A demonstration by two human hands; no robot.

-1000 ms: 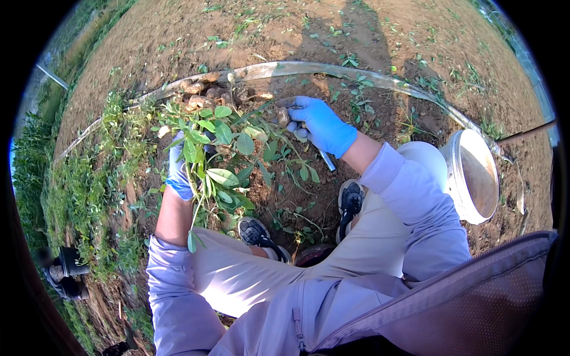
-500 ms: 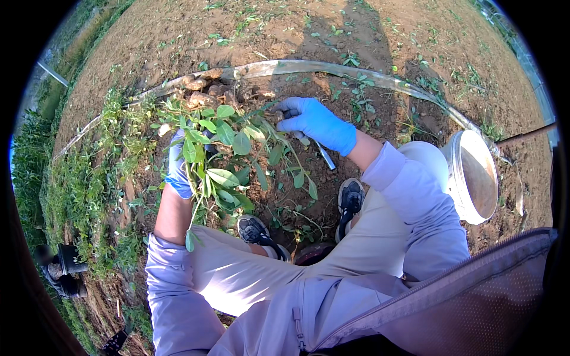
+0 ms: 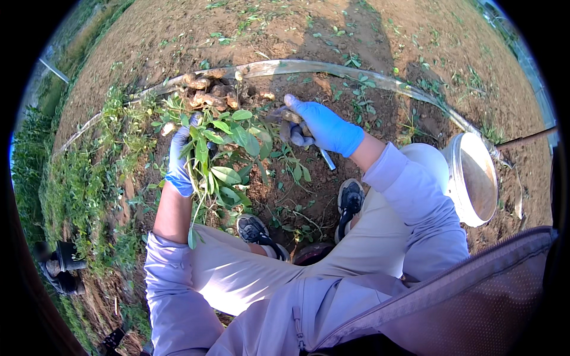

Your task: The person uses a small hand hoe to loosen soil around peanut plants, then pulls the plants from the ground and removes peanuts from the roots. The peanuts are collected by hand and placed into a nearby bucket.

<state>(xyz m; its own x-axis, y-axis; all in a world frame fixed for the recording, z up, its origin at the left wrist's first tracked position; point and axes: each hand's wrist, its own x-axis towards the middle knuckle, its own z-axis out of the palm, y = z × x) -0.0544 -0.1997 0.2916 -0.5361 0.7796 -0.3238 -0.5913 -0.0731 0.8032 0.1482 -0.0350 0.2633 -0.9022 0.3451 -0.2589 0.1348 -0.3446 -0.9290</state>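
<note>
My left hand (image 3: 180, 151), in a blue glove, is closed around the stems of a leafy green peanut plant (image 3: 228, 148). The leaves hide part of its fingers. Just beyond the plant lies a cluster of soil-brown peanut pods (image 3: 208, 95). My right hand (image 3: 323, 124), also gloved in blue with dirty grey fingertips, is to the right of the plant. Its fingers curl around what look like brown peanut pods (image 3: 290, 116), partly hidden by the thumb and fingers. Below this hand a thin pale strip (image 3: 327, 159) rests by the soil.
A white bucket (image 3: 455, 178) lies tilted by my right knee. A flat pale hose (image 3: 332, 67) arcs across the soil ahead. Both shoes (image 3: 350, 202) are planted below my hands. Weeds (image 3: 89, 196) grow at the left, where another person's feet and a dark pot (image 3: 70, 256) show.
My right hand has rolled over, its fingers now curled in with the thumb on top. The plant's leaves have shifted slightly, and my left hand keeps its grip.
</note>
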